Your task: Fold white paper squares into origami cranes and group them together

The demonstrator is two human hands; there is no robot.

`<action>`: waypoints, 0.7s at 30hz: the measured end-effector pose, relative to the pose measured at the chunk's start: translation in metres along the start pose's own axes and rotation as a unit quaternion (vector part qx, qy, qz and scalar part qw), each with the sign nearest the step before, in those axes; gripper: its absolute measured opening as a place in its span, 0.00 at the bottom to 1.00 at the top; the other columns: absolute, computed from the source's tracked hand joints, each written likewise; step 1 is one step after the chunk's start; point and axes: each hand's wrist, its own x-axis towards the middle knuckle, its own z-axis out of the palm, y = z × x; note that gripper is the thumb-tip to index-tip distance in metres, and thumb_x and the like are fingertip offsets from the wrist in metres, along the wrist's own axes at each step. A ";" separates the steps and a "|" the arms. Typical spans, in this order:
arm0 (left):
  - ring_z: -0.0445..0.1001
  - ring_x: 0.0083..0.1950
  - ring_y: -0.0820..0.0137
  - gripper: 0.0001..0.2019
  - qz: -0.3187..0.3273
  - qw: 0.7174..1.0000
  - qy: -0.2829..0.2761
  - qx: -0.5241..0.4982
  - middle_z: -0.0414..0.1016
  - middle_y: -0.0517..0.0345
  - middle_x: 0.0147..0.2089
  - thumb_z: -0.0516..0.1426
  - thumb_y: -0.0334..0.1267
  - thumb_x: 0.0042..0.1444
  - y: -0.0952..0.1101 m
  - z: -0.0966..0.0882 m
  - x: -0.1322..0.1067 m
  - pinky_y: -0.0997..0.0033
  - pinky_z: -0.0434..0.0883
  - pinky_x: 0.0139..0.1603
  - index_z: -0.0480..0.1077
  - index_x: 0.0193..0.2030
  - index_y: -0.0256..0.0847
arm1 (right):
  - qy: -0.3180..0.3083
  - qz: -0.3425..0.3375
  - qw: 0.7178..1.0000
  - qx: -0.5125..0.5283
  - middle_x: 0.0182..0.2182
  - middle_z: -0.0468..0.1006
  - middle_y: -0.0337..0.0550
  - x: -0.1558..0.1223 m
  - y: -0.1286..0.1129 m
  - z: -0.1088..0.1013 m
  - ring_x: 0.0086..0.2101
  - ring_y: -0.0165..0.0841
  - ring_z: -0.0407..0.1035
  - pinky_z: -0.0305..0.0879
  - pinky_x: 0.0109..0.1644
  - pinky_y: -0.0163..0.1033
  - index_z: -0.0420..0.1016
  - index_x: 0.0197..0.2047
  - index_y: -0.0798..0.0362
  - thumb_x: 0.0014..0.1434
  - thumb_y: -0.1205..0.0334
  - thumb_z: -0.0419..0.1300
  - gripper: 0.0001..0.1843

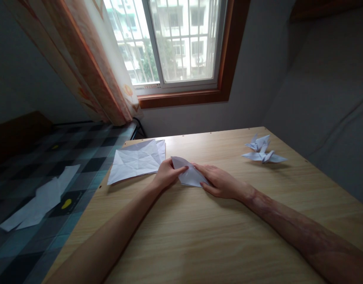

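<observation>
Between my hands is a folded sheet of white paper, held just above the wooden table. My left hand pinches its left corner, with the thumb on top and the fingers behind. On the other side, my right hand grips the right edge, thumb low and fingers along the upper side. Creased white sheets lie flat beyond my left hand. Two folded paper cranes, one in front and one behind, rest at the far right of the table.
Left of the table is a bed with a checked cover, with loose white paper strips on it. A patterned curtain hangs beside the barred window. The wall stands close behind the table's far edge.
</observation>
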 end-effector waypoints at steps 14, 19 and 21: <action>0.83 0.37 0.59 0.16 -0.012 0.999 0.030 0.020 0.87 0.50 0.36 0.67 0.50 0.54 0.006 0.002 -0.003 0.68 0.74 0.34 0.84 0.35 0.36 | -0.011 -0.005 1.000 0.004 0.79 0.61 0.58 0.001 0.001 0.001 0.75 0.51 0.62 0.64 0.77 0.62 0.42 0.86 0.50 0.73 0.64 0.61 0.47; 0.83 0.38 0.60 0.16 -0.020 0.999 0.021 -0.026 0.88 0.51 0.39 0.63 0.47 0.54 0.003 0.003 0.001 0.68 0.75 0.37 0.85 0.40 0.36 | -0.026 -0.024 0.999 -0.009 0.81 0.54 0.53 0.002 -0.001 -0.001 0.77 0.47 0.57 0.62 0.79 0.60 0.45 0.86 0.47 0.74 0.67 0.58 0.44; 0.82 0.38 0.61 0.17 -0.026 0.998 0.021 -0.046 0.87 0.51 0.39 0.63 0.47 0.54 0.002 0.003 0.002 0.68 0.75 0.37 0.85 0.40 0.36 | -0.027 -0.025 0.999 -0.018 0.81 0.55 0.53 0.003 -0.002 -0.001 0.76 0.47 0.59 0.62 0.78 0.59 0.47 0.86 0.47 0.75 0.67 0.58 0.42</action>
